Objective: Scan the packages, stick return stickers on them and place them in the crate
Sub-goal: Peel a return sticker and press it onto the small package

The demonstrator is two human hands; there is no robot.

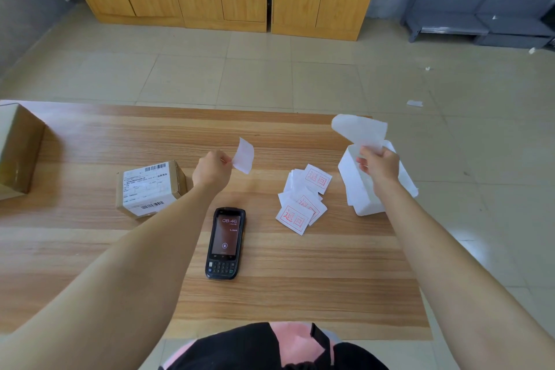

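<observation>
**Sticker and backing held apart above the table, package not yet stickered**

The wooden table (pixel 270 294) carries everything within arm's reach. At its far left edge stands an open carton (pixel 18 153), probably serving as the crate and kept aside so finished packages can be dropped in; its inside is not visible. The package (pixel 150 186), a small brown box, lies left of centre with its shipping label facing up, as scanning and stickering require. The label shows two barcodes; its fine print is too small to read.

On the right edge lies a white holder or stack (pixel 357 201), whose nature cannot be told. The scanner (pixel 225 243) lies face up near the middle, set down so that both hands are free; its screen reads "08:46" above a lock symbol. To its right a loose pile of stickers (pixel 303 198) is fanned out for easy picking. Each bears the red characters "退回" in a red frame.

The left hand (pixel 211 170) pinches one white sticker (pixel 244 155) by its edge, blank side toward the camera, just right of the package. This light grip likely keeps the adhesive clear of the fingers. The right hand (pixel 380 165) grips a curled white sheet (pixel 360 129), likely the backing, held over the white holder, perhaps for discarding.
</observation>
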